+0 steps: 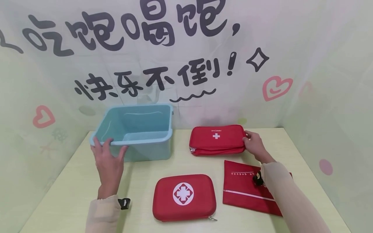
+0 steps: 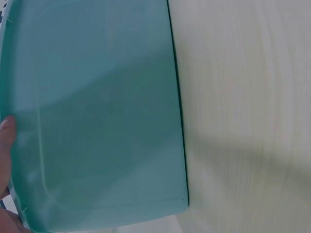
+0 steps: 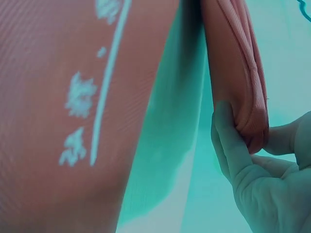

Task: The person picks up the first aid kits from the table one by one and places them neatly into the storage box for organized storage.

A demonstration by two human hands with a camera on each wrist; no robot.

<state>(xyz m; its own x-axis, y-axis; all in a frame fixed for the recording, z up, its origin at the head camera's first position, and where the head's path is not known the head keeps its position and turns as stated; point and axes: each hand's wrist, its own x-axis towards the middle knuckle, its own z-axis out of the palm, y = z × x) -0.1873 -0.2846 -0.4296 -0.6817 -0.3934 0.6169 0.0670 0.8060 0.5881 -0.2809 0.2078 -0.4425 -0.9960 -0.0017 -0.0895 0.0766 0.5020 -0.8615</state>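
Note:
A light blue plastic bin [image 1: 148, 150] stands at the back left. My left hand [image 1: 109, 165] grips its front rim near the left corner, fingers hooked over the edge and thumb on the outer wall. In the left wrist view that thumb [image 2: 5, 150] lies against the bin wall [image 2: 107, 121]. At the back right, my right hand [image 1: 256, 145] pinches the right end of a red zippered first-aid pouch [image 1: 204, 137] with a white cross. The right wrist view shows the pouch's end [image 3: 238, 82] between thumb and fingers [image 3: 228, 131].
A red hard-shell first-aid case [image 1: 166, 197] lies at the front middle. Under the right forearm is a flat red document bag [image 1: 242, 191] with a white stripe, partly covered by the sleeve. A printed cloth backdrop [image 1: 227, 110] rises behind the pale table [image 1: 140, 194].

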